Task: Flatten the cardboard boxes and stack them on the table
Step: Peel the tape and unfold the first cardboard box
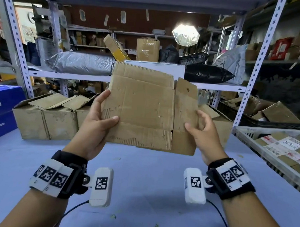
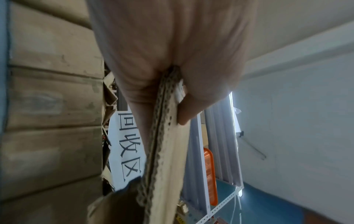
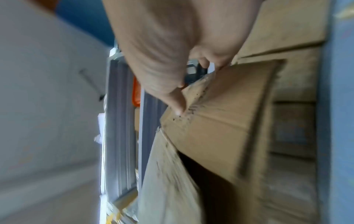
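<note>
A flattened brown cardboard box (image 1: 142, 109) is held upright in the air above the blue-grey table (image 1: 141, 186). My left hand (image 1: 108, 109) grips its left edge, thumb on the front face and fingers behind. In the left wrist view, that left hand (image 2: 162, 109) pinches the layered cardboard edge (image 2: 164, 166). My right hand (image 1: 195, 120) pinches the narrow right side panel, thumb in front and fingers curled round the edge. The right wrist view is blurred; there my right hand (image 3: 193, 87) has its thumb tip on the cardboard (image 3: 220, 121), whose panels gape slightly.
Three open cardboard boxes (image 1: 45, 119) stand in a row at the table's back. A blue box (image 1: 0, 111) sits at the left. A white crate (image 1: 246, 136) with parcels is at the right. A metal shelf (image 1: 69, 76) with bagged parcels rises behind.
</note>
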{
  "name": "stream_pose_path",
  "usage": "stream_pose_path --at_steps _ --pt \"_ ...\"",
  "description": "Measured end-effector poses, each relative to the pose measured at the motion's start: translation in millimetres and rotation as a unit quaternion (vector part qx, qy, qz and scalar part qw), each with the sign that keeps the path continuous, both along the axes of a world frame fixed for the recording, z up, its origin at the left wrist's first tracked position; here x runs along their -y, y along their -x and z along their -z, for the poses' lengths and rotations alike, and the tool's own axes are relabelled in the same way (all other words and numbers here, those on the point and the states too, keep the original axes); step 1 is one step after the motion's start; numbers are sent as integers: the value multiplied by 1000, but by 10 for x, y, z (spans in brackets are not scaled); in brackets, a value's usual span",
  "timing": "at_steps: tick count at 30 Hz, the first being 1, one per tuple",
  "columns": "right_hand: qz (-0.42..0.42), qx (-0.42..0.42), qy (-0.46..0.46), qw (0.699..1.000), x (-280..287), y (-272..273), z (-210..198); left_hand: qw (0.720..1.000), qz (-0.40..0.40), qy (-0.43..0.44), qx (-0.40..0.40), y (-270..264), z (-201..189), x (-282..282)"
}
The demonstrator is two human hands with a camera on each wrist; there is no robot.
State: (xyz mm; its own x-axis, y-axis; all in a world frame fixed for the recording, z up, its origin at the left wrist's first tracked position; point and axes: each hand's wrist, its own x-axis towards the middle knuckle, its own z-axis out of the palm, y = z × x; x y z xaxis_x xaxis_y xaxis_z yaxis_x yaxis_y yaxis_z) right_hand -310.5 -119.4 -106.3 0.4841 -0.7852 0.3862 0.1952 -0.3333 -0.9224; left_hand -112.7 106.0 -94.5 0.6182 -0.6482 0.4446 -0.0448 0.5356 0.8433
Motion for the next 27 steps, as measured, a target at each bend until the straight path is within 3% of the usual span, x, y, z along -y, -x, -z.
stream_pose_path --at_steps 2,4,8,10,14,19,21,22,24,27 --pt "-46 24 -66 996 59 27 29 999 6 -30 23 -73 -8 -65" --pt "-55 -1 -70 996 109 45 82 994 -16 -100 45 -152 -17 -118" --pt "-77 -155 -19 985 178 52 204 952 -38 -294 80 -283 71 -206" --pt "-83 -259 30 962 214 72 279 901 -8 -415 124 -329 163 -246" --pt "-124 -416 85 897 184 122 346 726 83 -626 271 -379 361 -263" --pt "-136 -641 205 727 91 60 275 573 66 -696 429 -396 404 -116" --pt "-141 -677 223 687 56 9 251 514 51 -697 497 -351 364 -21" --pt "-143 -686 232 675 41 -19 242 498 44 -688 526 -328 361 28" --pt "-143 -695 250 658 27 -67 240 493 45 -667 556 -296 385 119" --pt "-142 -696 256 655 32 -112 267 483 66 -680 548 -253 450 207"
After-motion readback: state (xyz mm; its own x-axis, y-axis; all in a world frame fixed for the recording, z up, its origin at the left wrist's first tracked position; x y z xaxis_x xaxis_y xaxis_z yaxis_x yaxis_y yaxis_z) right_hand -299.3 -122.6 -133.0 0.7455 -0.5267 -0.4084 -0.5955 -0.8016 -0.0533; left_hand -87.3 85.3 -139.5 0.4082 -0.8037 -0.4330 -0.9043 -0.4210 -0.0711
